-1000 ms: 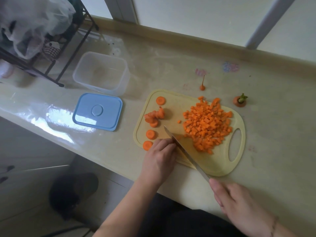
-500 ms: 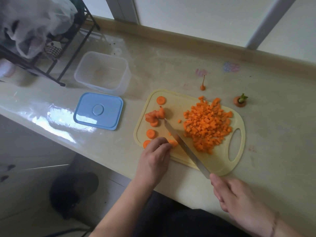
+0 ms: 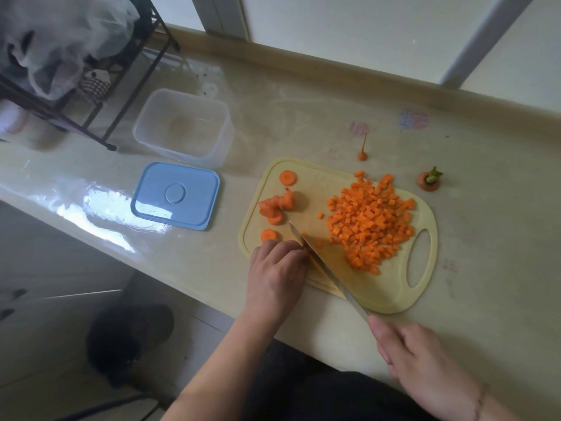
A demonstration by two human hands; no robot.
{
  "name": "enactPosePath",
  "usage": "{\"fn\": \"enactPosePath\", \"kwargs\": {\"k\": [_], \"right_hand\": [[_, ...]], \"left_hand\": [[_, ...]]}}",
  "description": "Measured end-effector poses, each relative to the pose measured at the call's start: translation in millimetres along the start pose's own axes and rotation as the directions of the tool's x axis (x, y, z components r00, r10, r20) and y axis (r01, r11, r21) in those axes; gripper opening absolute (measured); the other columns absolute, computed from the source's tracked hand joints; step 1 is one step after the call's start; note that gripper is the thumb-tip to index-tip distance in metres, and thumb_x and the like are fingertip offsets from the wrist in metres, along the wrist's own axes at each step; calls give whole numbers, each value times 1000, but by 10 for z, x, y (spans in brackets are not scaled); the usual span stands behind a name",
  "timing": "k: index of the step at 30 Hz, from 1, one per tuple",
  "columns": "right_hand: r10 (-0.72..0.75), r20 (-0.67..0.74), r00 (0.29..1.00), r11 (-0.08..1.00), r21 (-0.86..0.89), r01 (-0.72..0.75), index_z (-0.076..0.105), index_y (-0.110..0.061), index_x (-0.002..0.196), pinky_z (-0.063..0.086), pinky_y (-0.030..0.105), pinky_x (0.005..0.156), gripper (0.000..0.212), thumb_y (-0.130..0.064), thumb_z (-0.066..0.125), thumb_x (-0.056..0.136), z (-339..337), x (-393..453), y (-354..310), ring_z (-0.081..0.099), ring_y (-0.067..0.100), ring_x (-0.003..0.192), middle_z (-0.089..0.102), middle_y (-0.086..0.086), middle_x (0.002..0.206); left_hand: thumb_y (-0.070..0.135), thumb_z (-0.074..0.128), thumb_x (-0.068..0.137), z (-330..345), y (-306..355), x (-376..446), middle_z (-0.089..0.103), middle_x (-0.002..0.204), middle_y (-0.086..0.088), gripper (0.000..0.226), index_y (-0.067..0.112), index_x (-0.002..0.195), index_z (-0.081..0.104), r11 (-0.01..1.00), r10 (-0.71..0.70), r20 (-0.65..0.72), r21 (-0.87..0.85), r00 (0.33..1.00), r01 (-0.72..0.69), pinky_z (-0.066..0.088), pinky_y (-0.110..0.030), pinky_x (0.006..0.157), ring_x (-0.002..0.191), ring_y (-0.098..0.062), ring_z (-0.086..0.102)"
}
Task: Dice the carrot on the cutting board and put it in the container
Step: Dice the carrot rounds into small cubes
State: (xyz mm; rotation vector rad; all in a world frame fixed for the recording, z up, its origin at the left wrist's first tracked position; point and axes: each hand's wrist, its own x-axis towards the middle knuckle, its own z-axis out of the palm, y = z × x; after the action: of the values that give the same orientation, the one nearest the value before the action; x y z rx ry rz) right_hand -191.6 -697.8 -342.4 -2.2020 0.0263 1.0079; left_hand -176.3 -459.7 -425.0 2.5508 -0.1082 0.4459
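**Still dicing: blade down beside the guiding fingers**

Right now, from the head view, the dicing step is in hand. The left hand sits on the near left part of the cutting board, fingers curled down over carrot pieces that are mostly hidden beneath them; a sliver of orange shows just past the fingertips. The right hand grips the handle of the knife, whose blade runs diagonally, its edge right against the left hand's knuckles, tip pointing away towards the far left.

Just beyond the left hand lie the uncut carrot rounds, one more round further off. To the right of the blade sits the diced carrot pile, clear of both hands. The container stands well away, far left of the left hand, with nothing visible inside, its blue lid lying beside it.

By my reckoning, most of the carrot is diced but none transferred. The next move calls for short, even cuts with fingertips tucked back, then feeding in those waiting rounds.
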Motion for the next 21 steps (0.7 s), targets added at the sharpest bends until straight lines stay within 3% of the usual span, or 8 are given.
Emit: {"fn": "enactPosePath", "kwargs": {"k": [3, 12, 16, 21], "right_hand": [[-4, 5, 1000, 1000, 29, 4, 36, -8, 60, 37, 33, 53, 96, -102, 17, 57, 4, 7, 2, 36, 9, 45, 36, 0, 47], [-7, -4, 1000, 1000, -15, 7, 38, -16, 56, 43, 33, 54, 91, -101, 7, 57, 59, 70, -97, 39, 7, 43, 40, 0, 47], [-37, 3, 999, 998, 52, 37, 34, -18, 54, 33, 30, 51, 76, -90, 18, 71, 79, 175, -218, 32, 7, 40, 33, -4, 42], [-36, 22, 999, 995, 89, 34, 39, -19, 54, 30, 28, 51, 79, -96, 24, 64, -30, 94, -155, 32, 9, 44, 32, -3, 45]], "left_hand": [[16, 68, 91, -9, -49, -7, 73, 99, 2, 11, 12, 95, 77, 1000, 6, 21, -19, 1000, -5, 47, -40, 74, 91, -24, 61], [18, 63, 92, 47, -57, -69, 73, 93, 2, 16, 11, 93, 78, 998, -17, -13, -57, 1000, 16, 46, -38, 76, 93, -21, 61], [19, 65, 90, 46, -46, -78, 74, 93, 4, 14, 14, 90, 79, 991, -90, -38, -98, 995, 86, 47, -39, 79, 95, -18, 61], [8, 74, 87, 21, -63, -97, 73, 93, 1, 4, 10, 88, 76, 981, -132, -113, -158, 985, 113, 51, -43, 79, 93, -22, 64]]}}
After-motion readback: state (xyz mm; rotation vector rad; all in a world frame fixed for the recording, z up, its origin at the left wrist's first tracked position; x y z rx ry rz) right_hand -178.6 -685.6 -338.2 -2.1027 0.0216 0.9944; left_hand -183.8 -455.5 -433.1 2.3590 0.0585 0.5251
